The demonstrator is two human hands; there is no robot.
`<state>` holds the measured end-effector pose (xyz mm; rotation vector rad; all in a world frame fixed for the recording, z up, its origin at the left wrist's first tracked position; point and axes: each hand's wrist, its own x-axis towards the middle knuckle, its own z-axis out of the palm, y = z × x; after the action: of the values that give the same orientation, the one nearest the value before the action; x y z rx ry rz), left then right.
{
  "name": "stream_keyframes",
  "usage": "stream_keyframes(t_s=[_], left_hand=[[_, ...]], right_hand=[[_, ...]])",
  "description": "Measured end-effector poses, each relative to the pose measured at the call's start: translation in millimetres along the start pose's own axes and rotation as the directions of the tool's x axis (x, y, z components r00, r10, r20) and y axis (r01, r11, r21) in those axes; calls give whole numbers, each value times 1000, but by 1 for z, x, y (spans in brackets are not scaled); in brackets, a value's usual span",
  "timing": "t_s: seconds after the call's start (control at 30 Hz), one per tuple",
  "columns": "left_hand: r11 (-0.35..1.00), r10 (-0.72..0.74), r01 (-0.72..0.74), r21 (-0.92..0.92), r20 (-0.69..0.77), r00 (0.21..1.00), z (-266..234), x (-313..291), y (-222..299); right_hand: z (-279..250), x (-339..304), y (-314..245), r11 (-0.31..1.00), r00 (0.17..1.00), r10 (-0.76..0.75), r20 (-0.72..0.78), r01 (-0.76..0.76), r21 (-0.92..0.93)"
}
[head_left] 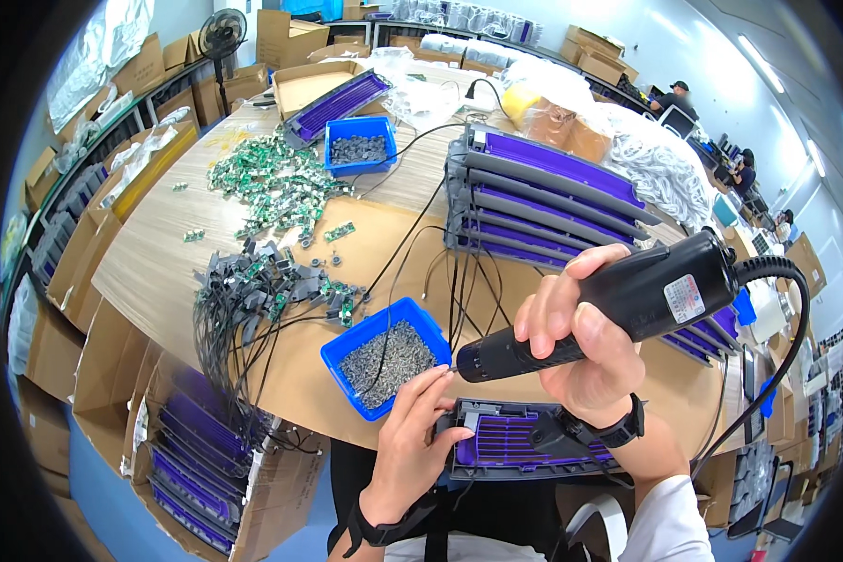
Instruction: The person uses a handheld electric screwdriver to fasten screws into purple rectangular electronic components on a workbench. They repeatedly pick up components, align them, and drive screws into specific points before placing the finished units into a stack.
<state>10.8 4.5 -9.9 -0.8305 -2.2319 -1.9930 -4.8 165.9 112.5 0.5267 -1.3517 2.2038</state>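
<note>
My right hand (581,342) is wrapped round a black electric screwdriver (660,286), which lies slantwise with its nose to the left. At that nose are the fingertips of my left hand (417,426). Those fingers are pressed together, and whatever may be between them is too small to make out. My left thumb is lower, by the left end of a purple and grey slatted panel (506,440) at the table's near edge. Just beyond my left hand stands a blue bin (328,354) of small metal screws (389,361).
Black cables trail from a heap of grey parts (272,281). Beyond lie green circuit boards (272,178) and a blue bin (361,169) of dark pieces. Stacked panels (543,197) stand back right. The screwdriver's cord (801,318) curves down at right. A carton (253,496) holds panels, lower left.
</note>
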Motion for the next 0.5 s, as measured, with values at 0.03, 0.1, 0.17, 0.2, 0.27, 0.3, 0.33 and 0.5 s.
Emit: stream_keyframes(t_s=[0.03,0.1,0.17,0.2,0.27,0.3,0.33,0.5], left_hand=[[1000,-3,3,-7,2,1000,0,0,0],[1000,-9,9,-20,8,1000,1,1,0],[999,-5,5,-32,6,1000,1,1,-1],[999,-2,2,-39,6,1000,2,1,-1],[999,-17,17,-33,5,1000,1,0,2],[999,-24,24,-30,4,1000,0,0,3],[999,-29,29,-17,13,999,0,0,4],[1000,-12,12,-8,31,999,-1,0,2]], right_hand=[[0,0,0,1000,1000,0,0,0,1],[-1,-1,-1,1000,1000,1,1,-1,1],[1,-2,0,1000,1000,9,-11,-9,12],[1,-3,0,1000,1000,12,-17,-12,16],[1,-4,0,999,1000,18,-14,-17,28],[2,-4,0,999,1000,21,-13,-20,34],[2,-4,0,999,1000,24,-9,-24,34],[0,-4,1,999,1000,29,9,-30,32]])
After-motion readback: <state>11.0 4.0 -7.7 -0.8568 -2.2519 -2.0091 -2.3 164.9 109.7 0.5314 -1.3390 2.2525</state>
